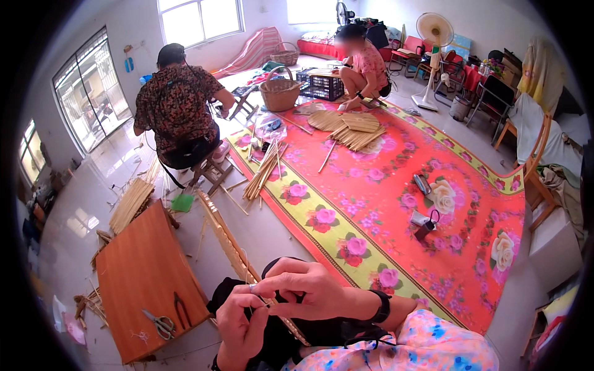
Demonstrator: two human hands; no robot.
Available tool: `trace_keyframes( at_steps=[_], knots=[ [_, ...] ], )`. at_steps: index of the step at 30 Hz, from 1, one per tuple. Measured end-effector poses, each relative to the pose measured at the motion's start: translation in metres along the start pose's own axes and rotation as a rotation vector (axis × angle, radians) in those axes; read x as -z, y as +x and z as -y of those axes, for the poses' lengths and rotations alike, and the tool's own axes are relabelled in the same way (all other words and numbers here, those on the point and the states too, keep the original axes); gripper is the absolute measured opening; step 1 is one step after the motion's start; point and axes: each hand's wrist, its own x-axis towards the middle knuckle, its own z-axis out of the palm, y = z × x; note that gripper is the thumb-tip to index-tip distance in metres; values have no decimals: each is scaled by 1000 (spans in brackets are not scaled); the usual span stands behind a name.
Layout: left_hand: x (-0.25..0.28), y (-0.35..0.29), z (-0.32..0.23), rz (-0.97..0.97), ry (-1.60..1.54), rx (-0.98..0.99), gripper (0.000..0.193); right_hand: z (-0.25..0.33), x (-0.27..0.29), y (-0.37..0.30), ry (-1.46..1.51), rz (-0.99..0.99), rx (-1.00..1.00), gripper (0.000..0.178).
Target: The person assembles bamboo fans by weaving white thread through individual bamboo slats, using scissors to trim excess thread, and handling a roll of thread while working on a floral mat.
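Observation:
My left hand (241,321) and my right hand (309,289) meet over my lap, both closed, with thumbs and fingertips pinched close together. A thin pale strand seems to run between the fingers; its ends are too fine to follow. Beneath my hands a long, narrow, straw-coloured woven strip (226,238) lies across my lap and slants away to the far left. Its middle is partly hidden by my fingers. Scissors (162,324) with grey handles and dark-handled pliers (181,310) rest on a brown wooden board (145,263) to my left.
A red and yellow floral mat (383,204) covers the floor ahead and right. Bundled straw-coloured sticks (267,170) and flat woven pieces (352,128) lie on it. One person (182,105) sits far left, another (368,65) crouches beyond the mat. A wooden chair (537,167) stands right.

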Motion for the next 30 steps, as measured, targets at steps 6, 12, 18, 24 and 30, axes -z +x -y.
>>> trace_keyframes(
  at_steps=[6, 12, 18, 24, 30],
  knots=[
    [3, -17, 0, -70, -76, 100, 8, -1, -16, 0, 86, -14, 101, 16],
    [10, -27, 2, -26, -19, 109, 9, 0, -23, -2, 61, 31, 90, 12],
    [10, -30, -6, -46, 5, 146, 10, -1, -27, -6, 51, 35, 81, 13],
    [7, -34, -5, -9, 96, 189, 8, -5, -23, -15, 16, 26, 106, 11],
    [1, -32, -5, 88, 286, 149, 9, -19, -14, -30, 21, -13, 91, 11]
  ],
)
